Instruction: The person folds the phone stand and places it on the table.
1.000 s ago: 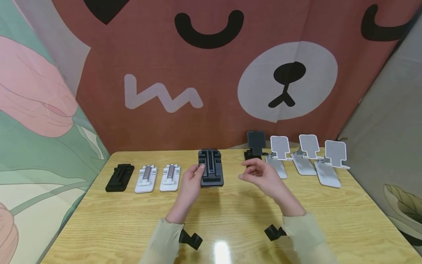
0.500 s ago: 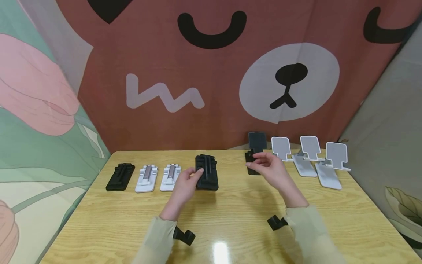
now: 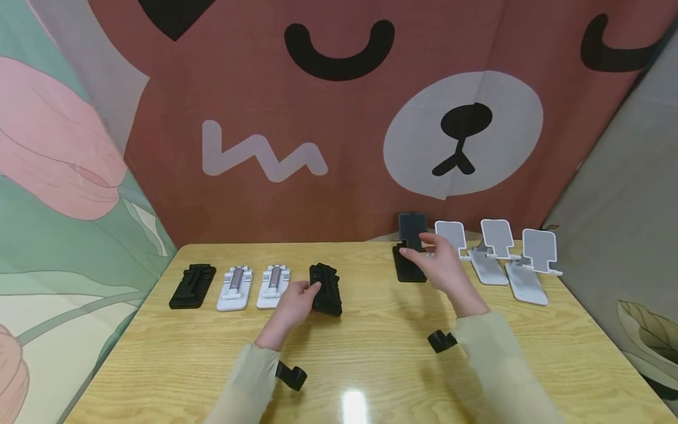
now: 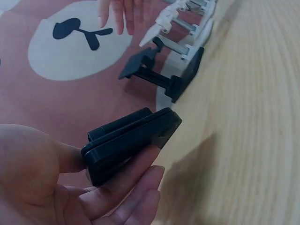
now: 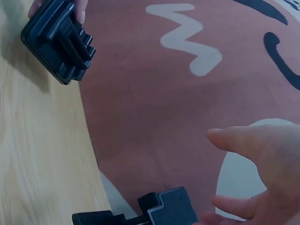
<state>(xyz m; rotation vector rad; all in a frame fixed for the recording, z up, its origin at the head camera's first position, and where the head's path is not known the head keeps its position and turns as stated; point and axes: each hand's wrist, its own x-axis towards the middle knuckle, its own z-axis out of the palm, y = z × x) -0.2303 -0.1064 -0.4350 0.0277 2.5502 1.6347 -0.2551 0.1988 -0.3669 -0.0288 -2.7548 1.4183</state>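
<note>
My left hand holds a folded black phone stand by its left edge, thumb on top and fingers beneath. The stand is tilted and raised off the table, with its shadow below, as the left wrist view shows. My right hand is in front of an unfolded black phone stand, thumb and fingers apart with nothing between them. In the right wrist view that unfolded stand lies near the fingertips; I cannot tell whether they touch it. The hand hides part of one white unfolded stand.
On the left of the wooden table lie a folded black stand and two folded white stands. More white unfolded stands stand at the right. A printed cloth hangs behind the table's back edge.
My left hand has brought the folded black stand down and slightly left, turning and tilting it. My right hand has moved to the right and a little farther away, over the unfolded stands.
</note>
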